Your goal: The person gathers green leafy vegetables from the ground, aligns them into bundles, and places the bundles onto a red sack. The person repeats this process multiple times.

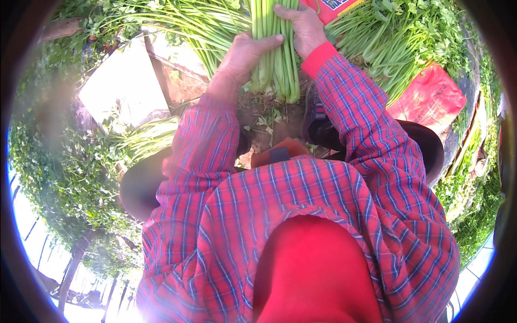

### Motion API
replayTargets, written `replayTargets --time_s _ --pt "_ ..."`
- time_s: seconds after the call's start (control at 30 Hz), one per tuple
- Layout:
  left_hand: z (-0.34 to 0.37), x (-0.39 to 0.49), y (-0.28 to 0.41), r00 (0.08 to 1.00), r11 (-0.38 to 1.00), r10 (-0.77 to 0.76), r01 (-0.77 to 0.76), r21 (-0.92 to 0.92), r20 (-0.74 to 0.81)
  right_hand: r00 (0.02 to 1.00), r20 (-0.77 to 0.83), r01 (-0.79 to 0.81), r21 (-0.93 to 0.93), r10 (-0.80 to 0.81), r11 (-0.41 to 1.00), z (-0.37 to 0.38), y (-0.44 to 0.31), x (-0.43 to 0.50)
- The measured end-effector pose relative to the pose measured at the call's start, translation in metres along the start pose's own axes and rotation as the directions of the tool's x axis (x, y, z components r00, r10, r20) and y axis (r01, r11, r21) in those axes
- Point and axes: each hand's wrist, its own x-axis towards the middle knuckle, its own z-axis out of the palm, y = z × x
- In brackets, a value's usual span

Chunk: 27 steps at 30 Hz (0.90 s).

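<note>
Both of my hands grip a bunch of green celery stalks (266, 60) in front of my knees. My left hand (248, 52) wraps its left side, thumb laid across the stalks. Around the right side closes my right hand (305, 28), its thumb on the front near the top edge of the view. The stalk bases point down towards me, over soil strewn with leaf scraps (268, 121). The leafy upper end of the bunch is cut off by the view's edge. Left of the bunch, more celery stalks (202, 32) lie fanned out.
At the right is a pile of celery (387, 52) beside a red plastic bag (432, 97). Another red printed sheet (329, 10) shows at the top. A white sheet or board (125, 87) lies to the left, with pale stalks (151, 137) below it. Leafy plants (68, 177) grow farther left.
</note>
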Motion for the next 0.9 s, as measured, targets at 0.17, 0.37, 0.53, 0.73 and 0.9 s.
replayTargets --time_s 0.17,0.37,0.53,0.73,0.9 --pt "0.0 0.009 -0.045 0.956 0.937 -0.291 0.279 -0.211 -0.025 0.853 -0.208 -0.279 0.593 0.478 0.755 0.012 0.034 -0.029" --pt "-0.015 0.008 -0.066 0.958 0.901 -0.269 0.288 -0.324 0.101 0.797 -0.074 -0.464 0.561 0.599 0.686 0.019 0.056 -0.028" --pt "-0.002 0.002 -0.056 0.952 0.927 -0.291 0.304 -0.221 0.09 0.83 -0.006 -0.47 0.53 0.557 0.706 0.018 0.029 -0.032" --pt "0.01 -0.024 -0.014 0.98 0.978 -0.201 0.201 -0.049 0.003 0.864 0.263 -0.474 0.715 0.43 0.514 0.008 -0.018 -0.014" --pt "0.038 -0.097 0.032 0.994 0.994 -0.099 0.101 0.039 -0.048 0.883 0.326 -0.469 0.649 0.338 0.598 0.012 -0.106 0.005"
